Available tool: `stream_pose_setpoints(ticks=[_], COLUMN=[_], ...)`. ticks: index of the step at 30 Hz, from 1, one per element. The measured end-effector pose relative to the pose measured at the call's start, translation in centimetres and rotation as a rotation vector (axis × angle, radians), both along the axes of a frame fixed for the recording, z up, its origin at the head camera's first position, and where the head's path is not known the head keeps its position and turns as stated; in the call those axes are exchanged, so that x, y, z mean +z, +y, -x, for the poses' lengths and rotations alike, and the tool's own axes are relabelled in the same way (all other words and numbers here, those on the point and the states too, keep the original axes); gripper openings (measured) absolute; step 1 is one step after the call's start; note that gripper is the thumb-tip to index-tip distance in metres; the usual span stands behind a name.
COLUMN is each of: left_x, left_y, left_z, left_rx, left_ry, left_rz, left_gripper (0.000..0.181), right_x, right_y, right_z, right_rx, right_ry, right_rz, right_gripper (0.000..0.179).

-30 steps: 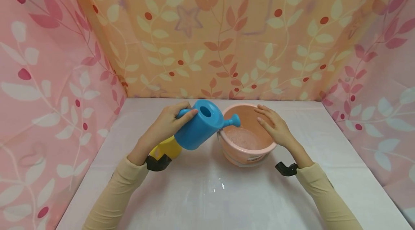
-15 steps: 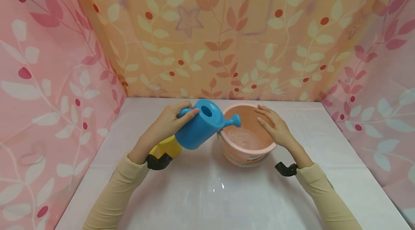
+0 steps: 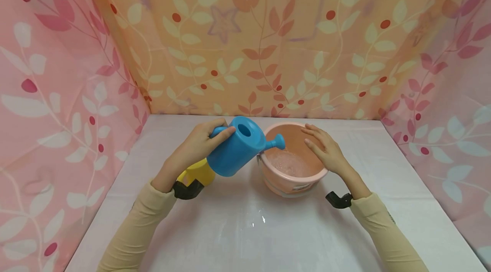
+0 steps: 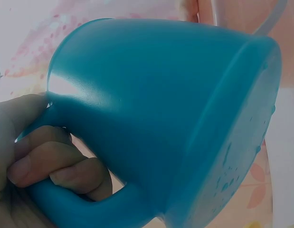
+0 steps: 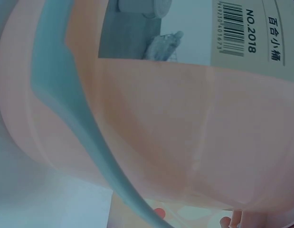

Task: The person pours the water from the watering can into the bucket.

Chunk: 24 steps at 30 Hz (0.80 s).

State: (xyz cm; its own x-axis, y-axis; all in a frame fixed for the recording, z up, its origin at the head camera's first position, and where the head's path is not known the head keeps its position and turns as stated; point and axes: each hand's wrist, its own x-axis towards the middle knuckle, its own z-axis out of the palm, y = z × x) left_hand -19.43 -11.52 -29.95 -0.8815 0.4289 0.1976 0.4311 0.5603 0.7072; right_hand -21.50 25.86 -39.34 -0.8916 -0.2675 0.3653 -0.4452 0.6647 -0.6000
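My left hand (image 3: pixel 199 142) grips the handle of a blue watering can (image 3: pixel 238 148), its fingers wrapped through the loop in the left wrist view. The can leans right, its spout (image 3: pixel 277 142) over the left rim of a pink bucket (image 3: pixel 270 182). A thin stream falls from the spout into rippling water (image 3: pixel 289 164). My right hand (image 3: pixel 326 150) rests at the bucket's right rim, fingers extended and the thumb over the inside. In the right wrist view the bucket's side fills the frame, with a pale carrying handle (image 5: pixel 97 142) and a printed label (image 5: pixel 203 33).
A yellow container (image 3: pixel 201 174) stands behind my left wrist, partly hidden. Drops of water (image 3: pixel 263 219) lie on the white-covered table (image 3: pixel 245 246) in front. Floral curtains (image 3: pixel 261 50) enclose the back and both sides.
The watering can has shifted very slightly up and right, still tilted. Water keeps running and the bucket's water surface ripples differently. The right hand stays at the rim.
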Motion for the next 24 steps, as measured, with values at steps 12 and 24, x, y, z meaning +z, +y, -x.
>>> stream_pose_setpoints(ticks=[12, 24], left_x=[0.25, 0.59], left_y=[0.05, 0.17], left_z=[0.04, -0.04], left_rx=[0.007, 0.012], left_ry=[-0.013, -0.036], left_rz=[0.018, 0.026], left_gripper=[0.033, 0.034], right_x=[0.05, -0.18], right_y=[-0.02, 0.06], right_z=[0.06, 0.13], right_rx=[0.01, 0.006], right_ry=[0.005, -0.002], right_rz=[0.011, 0.009], right_gripper=[0.041, 0.04])
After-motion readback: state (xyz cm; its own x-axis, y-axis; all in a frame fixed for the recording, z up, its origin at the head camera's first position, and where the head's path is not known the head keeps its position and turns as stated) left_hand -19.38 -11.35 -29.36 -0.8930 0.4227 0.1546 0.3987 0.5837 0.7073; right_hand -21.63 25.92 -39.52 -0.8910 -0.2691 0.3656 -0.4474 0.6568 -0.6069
